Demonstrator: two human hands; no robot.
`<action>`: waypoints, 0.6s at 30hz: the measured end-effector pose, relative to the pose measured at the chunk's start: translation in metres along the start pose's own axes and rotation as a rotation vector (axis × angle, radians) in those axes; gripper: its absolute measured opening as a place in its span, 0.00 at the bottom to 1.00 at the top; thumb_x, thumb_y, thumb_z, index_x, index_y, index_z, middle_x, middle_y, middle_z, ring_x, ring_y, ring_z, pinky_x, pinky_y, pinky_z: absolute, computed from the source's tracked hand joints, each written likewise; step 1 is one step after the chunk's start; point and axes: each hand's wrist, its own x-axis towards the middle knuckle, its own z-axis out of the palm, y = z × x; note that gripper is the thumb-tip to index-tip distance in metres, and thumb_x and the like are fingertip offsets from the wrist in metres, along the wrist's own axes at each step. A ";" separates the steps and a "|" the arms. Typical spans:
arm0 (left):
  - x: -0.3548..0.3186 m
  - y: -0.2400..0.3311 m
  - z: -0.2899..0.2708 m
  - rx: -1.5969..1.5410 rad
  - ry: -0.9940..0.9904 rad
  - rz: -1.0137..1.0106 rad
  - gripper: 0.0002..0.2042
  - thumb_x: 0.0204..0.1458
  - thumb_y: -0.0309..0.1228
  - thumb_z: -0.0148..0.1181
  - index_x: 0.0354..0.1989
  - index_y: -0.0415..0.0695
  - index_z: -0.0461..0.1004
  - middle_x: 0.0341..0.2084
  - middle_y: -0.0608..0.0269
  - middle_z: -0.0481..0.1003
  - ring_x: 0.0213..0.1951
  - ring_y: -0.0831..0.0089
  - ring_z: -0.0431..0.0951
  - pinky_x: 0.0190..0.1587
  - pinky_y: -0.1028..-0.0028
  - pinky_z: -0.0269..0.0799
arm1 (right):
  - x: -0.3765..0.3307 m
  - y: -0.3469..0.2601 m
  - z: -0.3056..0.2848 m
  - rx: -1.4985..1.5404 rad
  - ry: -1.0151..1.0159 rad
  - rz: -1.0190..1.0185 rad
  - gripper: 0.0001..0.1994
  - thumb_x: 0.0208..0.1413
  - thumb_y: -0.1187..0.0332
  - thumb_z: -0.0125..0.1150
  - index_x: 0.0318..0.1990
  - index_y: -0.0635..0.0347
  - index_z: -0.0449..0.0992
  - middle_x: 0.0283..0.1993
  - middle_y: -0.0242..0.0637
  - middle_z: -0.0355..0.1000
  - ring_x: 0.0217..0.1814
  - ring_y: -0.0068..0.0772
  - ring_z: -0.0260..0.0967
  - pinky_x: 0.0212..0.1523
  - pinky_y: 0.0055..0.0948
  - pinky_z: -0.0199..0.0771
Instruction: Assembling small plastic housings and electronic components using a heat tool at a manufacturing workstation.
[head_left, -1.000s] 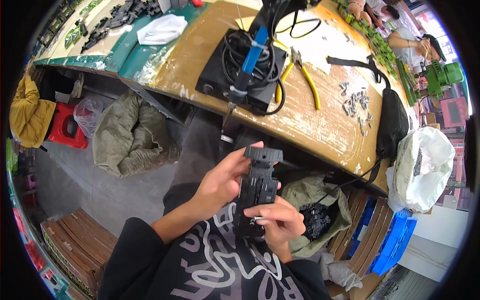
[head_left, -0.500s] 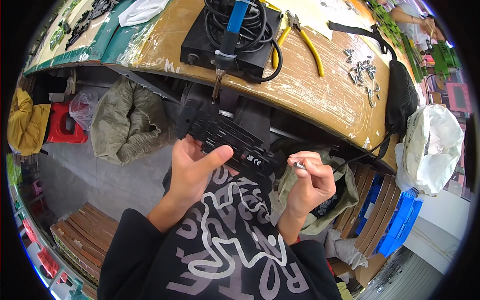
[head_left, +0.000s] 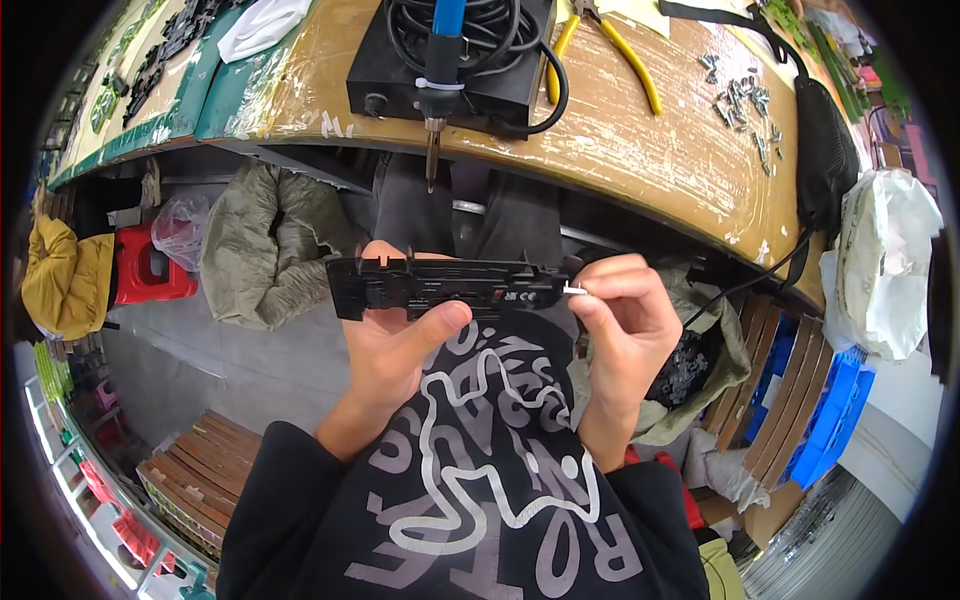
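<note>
My left hand (head_left: 395, 345) grips a long black plastic housing (head_left: 450, 285), thumb across its near face and fingers behind. The housing is held level over my lap, with slots and small white marks on it. At its right end, my right hand (head_left: 630, 320) pinches a small silvery metal pin (head_left: 574, 289) between thumb and forefinger. The pin is at the housing's end; whether it sits in it I cannot tell. Beyond the housing, a soldering iron (head_left: 440, 100) with a blue handle points down past the table edge.
On the worn wooden table (head_left: 330, 85) are a black box (head_left: 370, 75) with coiled cable, yellow-handled pliers (head_left: 630, 65) and several small metal parts (head_left: 745, 105). A white bag (head_left: 880, 265) hangs at the right. Below lie a sack of black parts (head_left: 685, 370) and a red stool (head_left: 150, 275).
The housing has turned from slanted to level. My right hand has brought the metal pin up to the housing's right end. The view has shifted slightly.
</note>
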 end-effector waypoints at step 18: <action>-0.009 -0.009 0.002 0.310 -0.206 0.146 0.13 0.41 0.20 0.61 0.27 0.40 0.59 0.33 0.42 0.72 0.38 0.64 0.75 0.38 0.74 0.69 | 0.000 0.004 -0.010 0.117 -0.028 0.177 0.06 0.42 0.84 0.58 0.28 0.68 0.69 0.34 0.38 0.66 0.34 0.21 0.64 0.36 0.18 0.65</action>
